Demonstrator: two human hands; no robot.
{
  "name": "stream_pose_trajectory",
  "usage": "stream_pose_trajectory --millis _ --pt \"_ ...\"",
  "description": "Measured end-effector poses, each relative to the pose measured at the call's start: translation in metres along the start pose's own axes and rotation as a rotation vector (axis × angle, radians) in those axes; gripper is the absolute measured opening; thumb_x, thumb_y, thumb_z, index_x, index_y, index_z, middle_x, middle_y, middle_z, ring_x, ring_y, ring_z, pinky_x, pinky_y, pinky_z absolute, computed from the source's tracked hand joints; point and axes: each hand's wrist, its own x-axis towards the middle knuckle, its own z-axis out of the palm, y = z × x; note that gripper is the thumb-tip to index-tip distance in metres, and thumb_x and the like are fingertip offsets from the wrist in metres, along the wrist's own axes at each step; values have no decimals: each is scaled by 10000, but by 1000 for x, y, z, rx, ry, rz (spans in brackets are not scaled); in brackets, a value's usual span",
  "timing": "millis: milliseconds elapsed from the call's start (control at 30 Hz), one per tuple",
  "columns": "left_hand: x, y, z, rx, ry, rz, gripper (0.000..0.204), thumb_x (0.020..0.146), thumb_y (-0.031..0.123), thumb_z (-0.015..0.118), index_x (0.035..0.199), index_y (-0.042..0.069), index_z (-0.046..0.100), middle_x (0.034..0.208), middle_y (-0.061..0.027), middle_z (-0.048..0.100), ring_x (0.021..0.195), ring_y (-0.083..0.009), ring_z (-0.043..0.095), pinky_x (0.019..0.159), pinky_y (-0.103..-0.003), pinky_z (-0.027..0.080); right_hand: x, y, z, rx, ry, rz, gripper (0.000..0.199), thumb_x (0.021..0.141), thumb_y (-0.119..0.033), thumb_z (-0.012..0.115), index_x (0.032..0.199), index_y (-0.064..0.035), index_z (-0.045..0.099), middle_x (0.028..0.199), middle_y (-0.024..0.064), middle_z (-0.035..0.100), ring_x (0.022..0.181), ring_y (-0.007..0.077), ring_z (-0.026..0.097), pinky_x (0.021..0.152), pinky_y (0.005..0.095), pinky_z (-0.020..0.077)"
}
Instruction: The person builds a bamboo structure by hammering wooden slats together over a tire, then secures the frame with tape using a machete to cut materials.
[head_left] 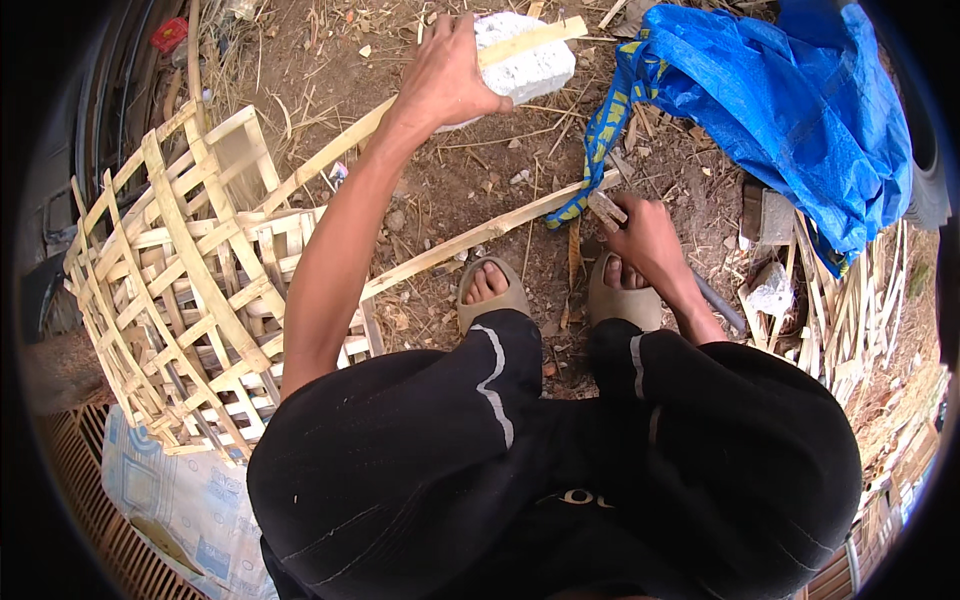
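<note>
My left hand [448, 85] is bent over a long pale bamboo strip [535, 40], gripping it where it crosses a white block [540, 75] on the ground. The thumb lies against the block's near side. The strip slants down left to a woven bamboo lattice [190, 260] beside my left arm. Near my right foot, my right hand [648, 240] is closed around what looks like a claw hammer [606, 212]; its pronged end points up left, and a dark handle shows past my wrist. A second bamboo strip [470, 238] runs from the lattice toward this hand.
A crumpled blue bag [770, 100] lies at the far right, its strap [600, 140] trailing beside the hammer. Split bamboo strips [860, 310] are piled at right, near a brick [768, 215] and a stone [771, 290]. A patterned sheet [180, 490] lies at lower left.
</note>
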Motion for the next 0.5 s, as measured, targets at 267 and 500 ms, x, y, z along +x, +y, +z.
stream_pose_trajectory --millis 267,500 --pt "-22 37 -68 15 -19 28 1170 553 276 928 1494 -81 330 1458 -260 443 1343 -368 482 1143 -465 413 0 48 -16 -71 168 -23 443 717 -47 728 1136 16 597 988 290 680 947 486 658 845 531 532" --pt "-11 57 -170 110 -14 82 1025 582 286 904 1414 -47 407 1363 -272 495 1260 -396 519 1088 -435 440 -12 38 -38 -246 577 -30 515 820 -234 792 1205 34 578 1024 198 656 1018 377 607 940 481 464"
